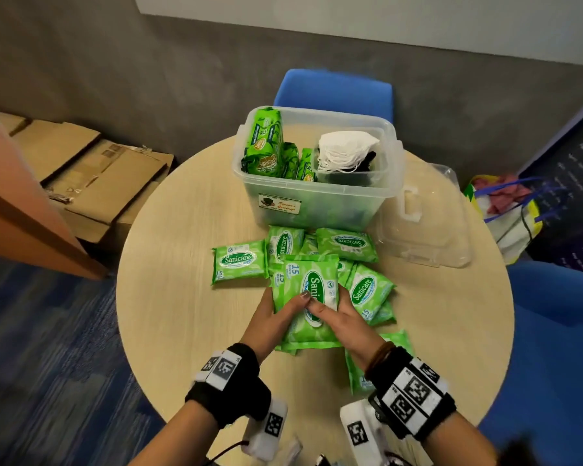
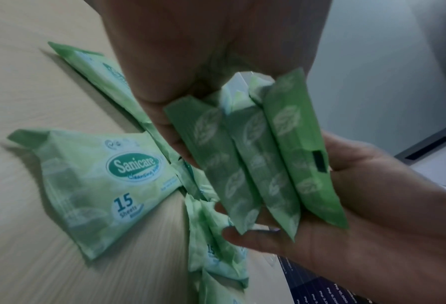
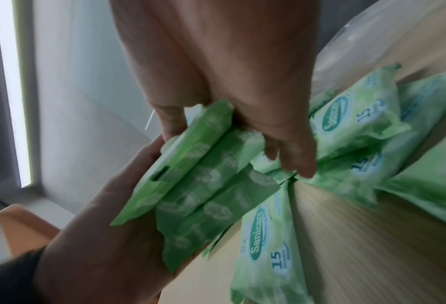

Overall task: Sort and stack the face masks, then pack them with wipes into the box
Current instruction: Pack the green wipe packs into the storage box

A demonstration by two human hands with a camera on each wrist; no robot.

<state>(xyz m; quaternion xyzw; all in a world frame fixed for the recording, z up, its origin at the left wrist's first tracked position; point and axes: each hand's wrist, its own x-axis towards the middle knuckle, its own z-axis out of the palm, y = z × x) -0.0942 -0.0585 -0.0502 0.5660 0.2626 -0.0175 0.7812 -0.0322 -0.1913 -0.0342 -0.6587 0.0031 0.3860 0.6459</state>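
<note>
Round table (image 1: pixel 169 297), pale wood-grain laminate; blue carpet, grey wall, flattened cardboard at left. Clear plastic box (image 1: pixel 317 203), far centre: glossy green wipe packs at left, white pleated face masks (image 1: pixel 345 151) at right. Left hand (image 1: pixel 273 319) and right hand (image 1: pixel 342 319) together clasp three stacked wipe packs (image 1: pixel 312 297) just above the near centre of the table.
</note>
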